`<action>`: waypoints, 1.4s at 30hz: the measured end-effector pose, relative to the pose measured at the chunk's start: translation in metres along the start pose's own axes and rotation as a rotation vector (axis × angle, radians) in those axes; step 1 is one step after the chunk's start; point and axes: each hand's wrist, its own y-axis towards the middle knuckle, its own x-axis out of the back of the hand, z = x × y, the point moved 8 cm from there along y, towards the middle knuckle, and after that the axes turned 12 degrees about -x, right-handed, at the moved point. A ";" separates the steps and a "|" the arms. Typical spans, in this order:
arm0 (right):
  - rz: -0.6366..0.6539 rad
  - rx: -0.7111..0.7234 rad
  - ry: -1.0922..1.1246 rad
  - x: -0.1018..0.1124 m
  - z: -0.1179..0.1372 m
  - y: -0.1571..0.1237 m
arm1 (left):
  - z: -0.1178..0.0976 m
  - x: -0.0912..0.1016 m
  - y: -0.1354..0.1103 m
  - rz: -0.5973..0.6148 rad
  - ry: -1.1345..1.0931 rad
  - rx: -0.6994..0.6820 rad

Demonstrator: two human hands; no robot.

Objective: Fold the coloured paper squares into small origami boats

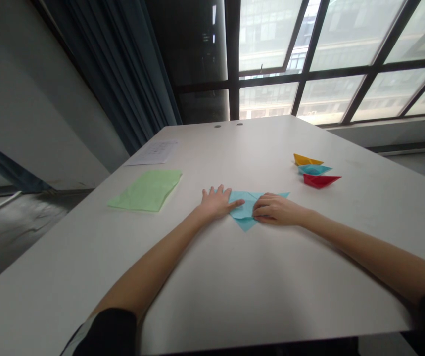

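A folded sheet of light blue paper [245, 225] lies flat on the white table, one point toward me and its long edge away. Across its left end rests my left hand [215, 201], fingers spread, the thumb reaching onto the paper. My right hand [277, 210] lies over the right part with its fingers bent and close together, their tips on a folded layer. Whether those fingers pinch the paper or only press it, I cannot tell. Both hands cover parts of the paper's ends.
Three folded paper boats stand to the right: yellow [306, 160], blue [314, 170] and red [319, 181]. Green paper [147, 190] lies at the left, with a printed white sheet [153, 153] behind it. The white table [234, 282] ends at a near edge below my arms.
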 end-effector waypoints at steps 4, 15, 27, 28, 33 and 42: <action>-0.037 -0.152 0.127 0.004 -0.010 0.003 | 0.004 0.020 0.001 -0.125 -0.056 -0.002; -0.370 -0.727 1.179 0.006 -0.075 -0.005 | 0.016 0.046 -0.008 -0.269 0.029 0.139; -0.612 -1.023 1.229 -0.002 -0.139 -0.033 | 0.025 0.015 -0.006 0.012 0.066 0.088; -0.623 -1.058 1.167 -0.002 -0.145 -0.037 | 0.029 0.014 -0.006 0.032 0.068 0.090; -0.633 -1.080 0.772 0.008 -0.157 -0.047 | 0.047 0.012 -0.005 0.118 0.053 0.106; -0.575 -0.866 0.113 0.028 -0.132 -0.038 | 0.055 0.014 -0.004 0.155 0.032 0.080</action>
